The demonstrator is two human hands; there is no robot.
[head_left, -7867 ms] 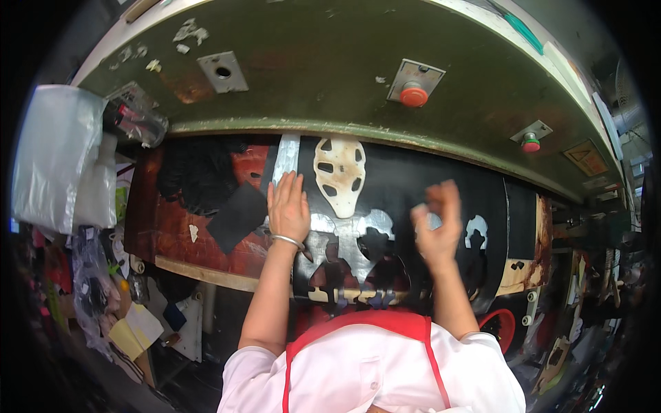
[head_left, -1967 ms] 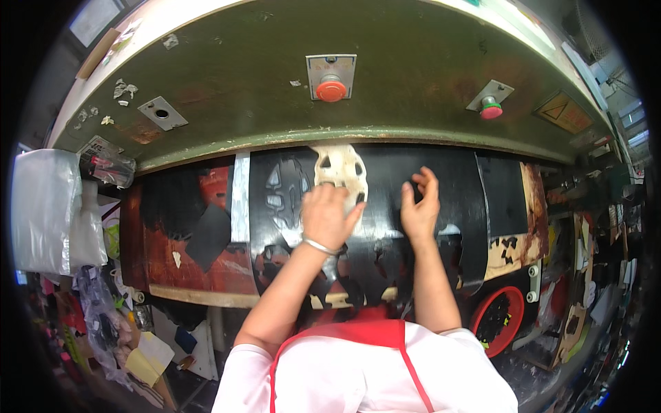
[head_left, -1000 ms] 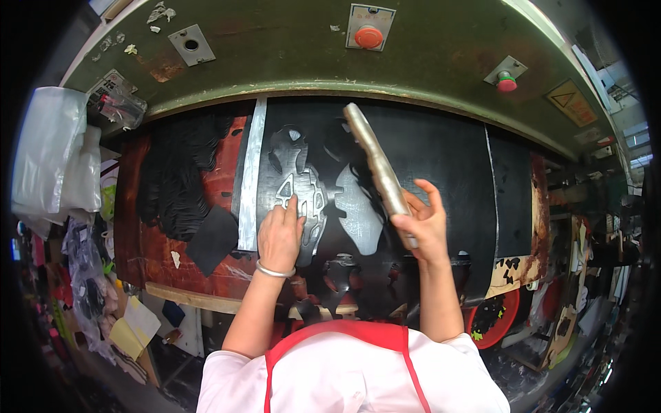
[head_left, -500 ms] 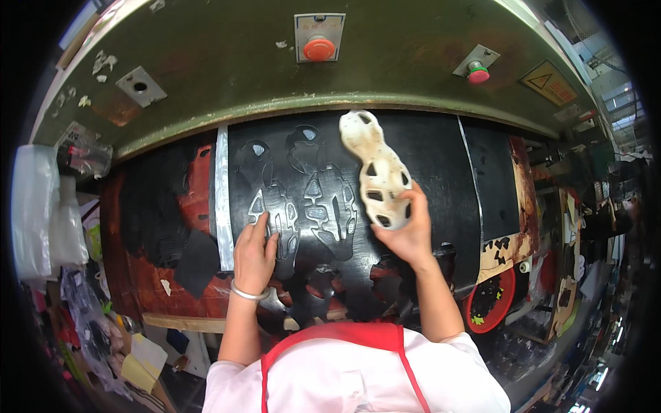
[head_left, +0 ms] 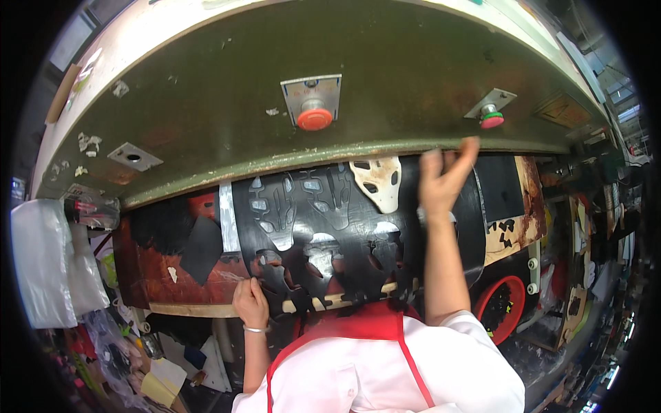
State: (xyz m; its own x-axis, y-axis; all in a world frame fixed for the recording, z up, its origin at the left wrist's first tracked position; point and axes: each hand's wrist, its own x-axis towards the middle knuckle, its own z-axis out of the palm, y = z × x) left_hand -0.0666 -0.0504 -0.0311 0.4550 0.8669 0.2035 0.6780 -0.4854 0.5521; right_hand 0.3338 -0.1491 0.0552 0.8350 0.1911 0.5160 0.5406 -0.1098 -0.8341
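Two bare hands showed, well apart. Right hand (head_left: 444, 180) was up at centre right, fingers blurred, spread wide and holding nothing, the tips overlapping the lower edge of the green machine beam (head_left: 396, 82); couldn't tell if they touched it. Left hand (head_left: 250, 303) rested low, left of centre, fingers curled narrow at the front corner of the black sheet (head_left: 410, 187); couldn't tell if they pinched it.

White cutout plate (head_left: 386, 186) lay on the sheet, upper centre, its far end hidden by the beam. Main risk, as judged: fingers close to the beam could have been crushed if it dropped on them. Green button (head_left: 491, 118), just above that hand in frame, could have been bumped by a careless reach. Cut outlines (head_left: 329, 196) sat just left of the plate; a slide that way could have overlapped them and spoiled a piece. Holes weakened the sheet's near end at the tabletop (head_left: 155, 270) edge; a left-hand tug could have torn it or skewed the plate.
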